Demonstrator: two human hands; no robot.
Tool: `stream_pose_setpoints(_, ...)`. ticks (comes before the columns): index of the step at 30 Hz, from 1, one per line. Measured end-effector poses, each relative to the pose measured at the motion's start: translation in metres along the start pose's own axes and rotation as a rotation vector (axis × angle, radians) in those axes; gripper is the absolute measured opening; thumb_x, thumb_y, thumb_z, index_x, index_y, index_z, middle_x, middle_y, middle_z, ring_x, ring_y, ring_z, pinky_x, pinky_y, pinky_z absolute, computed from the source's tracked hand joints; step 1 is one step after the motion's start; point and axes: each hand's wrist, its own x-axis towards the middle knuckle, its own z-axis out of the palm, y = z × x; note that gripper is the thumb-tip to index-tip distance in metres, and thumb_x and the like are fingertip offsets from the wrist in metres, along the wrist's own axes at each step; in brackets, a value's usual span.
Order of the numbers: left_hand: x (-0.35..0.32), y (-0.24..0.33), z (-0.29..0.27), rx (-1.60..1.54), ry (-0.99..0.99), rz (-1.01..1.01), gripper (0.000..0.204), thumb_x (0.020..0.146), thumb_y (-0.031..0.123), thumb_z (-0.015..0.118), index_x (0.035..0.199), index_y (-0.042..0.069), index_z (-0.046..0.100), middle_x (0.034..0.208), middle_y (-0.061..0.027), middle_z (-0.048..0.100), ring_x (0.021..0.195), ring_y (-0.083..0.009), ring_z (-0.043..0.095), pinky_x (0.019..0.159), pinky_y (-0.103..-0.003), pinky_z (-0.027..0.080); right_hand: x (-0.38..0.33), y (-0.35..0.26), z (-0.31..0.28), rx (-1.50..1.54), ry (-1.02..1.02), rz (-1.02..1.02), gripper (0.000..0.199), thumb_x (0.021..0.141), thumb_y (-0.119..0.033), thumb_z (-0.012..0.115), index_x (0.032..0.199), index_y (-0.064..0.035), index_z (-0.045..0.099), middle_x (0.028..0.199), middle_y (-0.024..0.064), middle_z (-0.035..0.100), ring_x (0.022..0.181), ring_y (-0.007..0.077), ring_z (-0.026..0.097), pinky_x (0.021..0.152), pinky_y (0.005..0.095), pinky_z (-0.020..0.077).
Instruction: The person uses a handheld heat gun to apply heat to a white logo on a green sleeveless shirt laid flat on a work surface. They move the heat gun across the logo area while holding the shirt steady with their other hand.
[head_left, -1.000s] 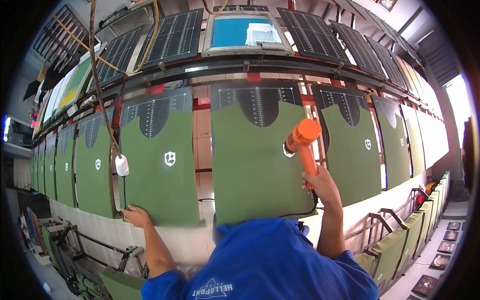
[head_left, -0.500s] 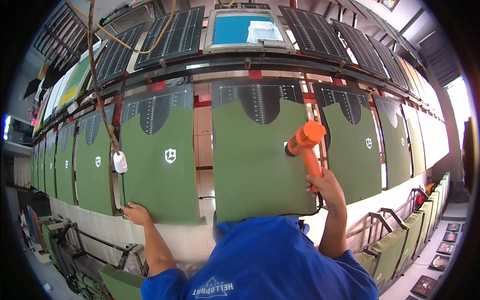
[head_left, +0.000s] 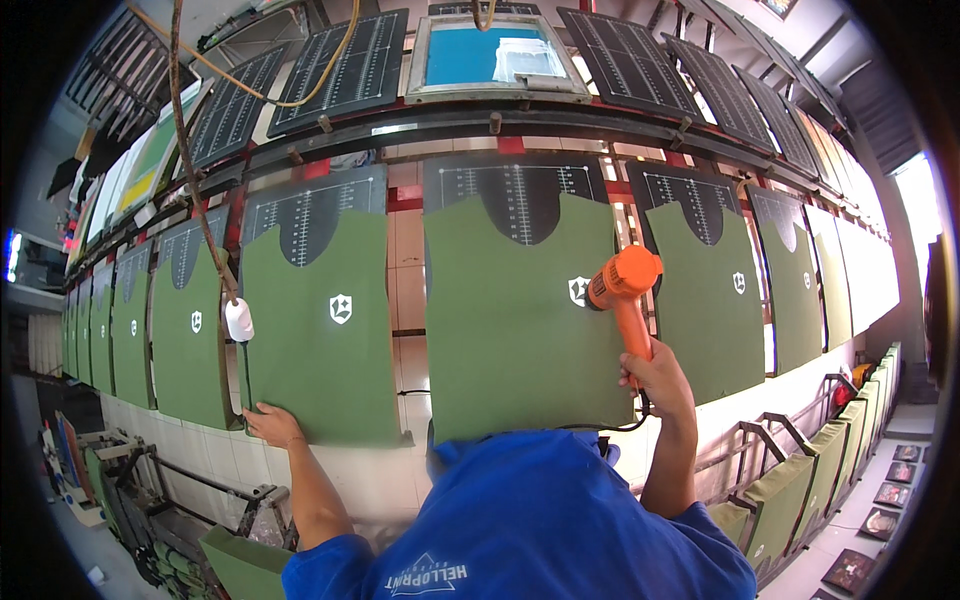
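Observation:
My right hand grips the handle of an orange heat gun, whose nozzle points left at a small white shield print on the green fabric panel right in front of me. My left hand rests flat on the lower left corner of the neighbouring green panel, which carries the same white shield print. Both panels lie on dark pallets with white ruler marks. The gun's black cord loops below my right hand.
More green panels on pallets run in a row to the left and right. A framed blue printing screen sits above. A white switch box hangs on a cable. Stacked green pieces on racks stand at lower right.
The heat gun has shifted a little to the right and down along the middle panel, its nozzle now at the white print. My left hand has stayed on the left panel's corner.

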Motion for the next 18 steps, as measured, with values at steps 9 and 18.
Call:
stream_pose_setpoints(9, 0.0, -0.001, 0.0, -0.001, 0.009, 0.008, 0.052, 0.103, 0.039, 0.036, 0.146, 0.009, 0.038, 0.147, -0.0167, 0.044, 0.135, -0.0433, 0.037, 0.106, -0.055, 0.038, 0.005, 0.001, -0.007, 0.023, -0.004, 0.004, 0.021, 0.088, -0.016, 0.063, 0.101, -0.0001, 0.055, 0.073, 0.0029, 0.058, 0.061, 0.0111, 0.06, 0.049, 0.0241, 0.0472)
stream_pose_setpoints(18, -0.003, 0.005, -0.004, 0.001, -0.001, -0.003, 0.051, 0.104, 0.039, 0.036, 0.145, 0.009, 0.038, 0.147, -0.0161, 0.044, 0.135, -0.0434, 0.038, 0.106, -0.054, 0.038, 0.016, -0.008, 0.004, -0.052, -0.002, -0.032, 0.023, 0.088, -0.018, 0.064, 0.099, 0.0, 0.054, 0.073, 0.0032, 0.059, 0.061, 0.0117, 0.061, 0.049, 0.025, 0.0481)
